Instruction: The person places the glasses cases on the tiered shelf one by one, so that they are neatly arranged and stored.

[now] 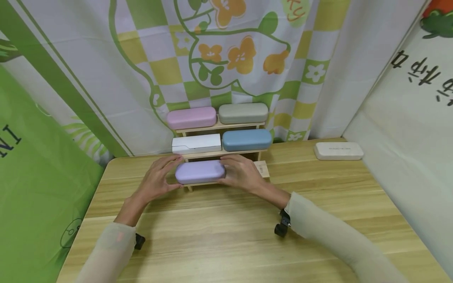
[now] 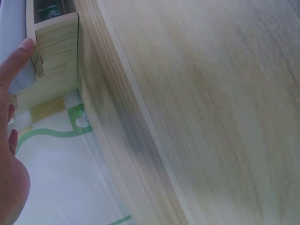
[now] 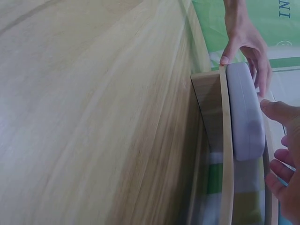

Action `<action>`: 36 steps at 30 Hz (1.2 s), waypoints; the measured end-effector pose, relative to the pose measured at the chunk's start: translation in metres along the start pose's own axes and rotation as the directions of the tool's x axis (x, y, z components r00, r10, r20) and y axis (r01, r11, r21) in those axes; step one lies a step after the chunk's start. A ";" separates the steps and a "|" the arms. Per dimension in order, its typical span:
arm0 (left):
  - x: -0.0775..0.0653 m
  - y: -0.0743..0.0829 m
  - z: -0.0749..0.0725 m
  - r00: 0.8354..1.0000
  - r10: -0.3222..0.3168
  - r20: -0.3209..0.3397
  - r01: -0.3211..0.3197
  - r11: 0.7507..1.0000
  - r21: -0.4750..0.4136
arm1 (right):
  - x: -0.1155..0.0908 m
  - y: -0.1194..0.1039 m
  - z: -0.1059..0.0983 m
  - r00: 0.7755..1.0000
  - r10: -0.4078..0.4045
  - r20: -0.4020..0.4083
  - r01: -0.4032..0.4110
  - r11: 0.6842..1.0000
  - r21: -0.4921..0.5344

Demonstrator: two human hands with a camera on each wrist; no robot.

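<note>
A lavender glasses case point(image 1: 200, 171) lies lengthwise on the lowest tier of a small wooden stepped rack point(image 1: 189, 188). My left hand point(image 1: 155, 179) is at the case's left end, thumb and fingers spread apart. In the left wrist view, a fingertip point(image 2: 26, 44) meets the rack's edge beside the case. At the opposite end, my right hand point(image 1: 244, 173) spans the corner, its fingers toward the tier behind and thumb nearer the front. From the right wrist, the right thumb point(image 3: 276, 111) overlaps the case's side, with the other fingers loosely bent.
Behind, the middle tier bears a white case point(image 1: 196, 144) and a blue case point(image 1: 247, 140). Pink point(image 1: 191, 117) and grey-green point(image 1: 243, 113) cases top the rack. A cream case point(image 1: 338, 151) lies at the wooden table's point(image 1: 219, 243) back right. Printed curtains point(image 1: 155, 59) hang behind.
</note>
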State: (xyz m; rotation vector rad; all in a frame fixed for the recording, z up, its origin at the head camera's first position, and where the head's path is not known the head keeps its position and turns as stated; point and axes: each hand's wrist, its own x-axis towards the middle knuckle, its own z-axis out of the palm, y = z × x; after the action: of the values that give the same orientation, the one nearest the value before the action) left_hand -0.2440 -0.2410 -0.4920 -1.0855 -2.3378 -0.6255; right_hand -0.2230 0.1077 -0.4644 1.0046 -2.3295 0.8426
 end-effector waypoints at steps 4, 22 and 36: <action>0.001 0.000 0.001 1.000 -0.002 -0.003 0.002 1.000 0.001 | -0.005 0.004 -0.012 1.000 -0.005 0.008 0.004 1.000 0.013; 0.001 0.001 0.000 1.000 -0.004 0.000 0.004 1.000 -0.001 | -0.025 0.032 -0.052 0.999 -0.047 0.002 0.047 0.998 0.052; 0.000 0.000 0.000 1.000 0.000 -0.002 0.000 1.000 0.004 | -0.045 0.063 -0.083 0.997 -0.078 -0.002 0.078 0.993 0.086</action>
State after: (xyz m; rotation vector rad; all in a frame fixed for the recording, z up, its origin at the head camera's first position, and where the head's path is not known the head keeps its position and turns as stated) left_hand -0.2442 -0.2409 -0.4922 -1.0827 -2.3363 -0.6210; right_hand -0.2290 0.2204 -0.4556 1.1248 -2.2566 0.9183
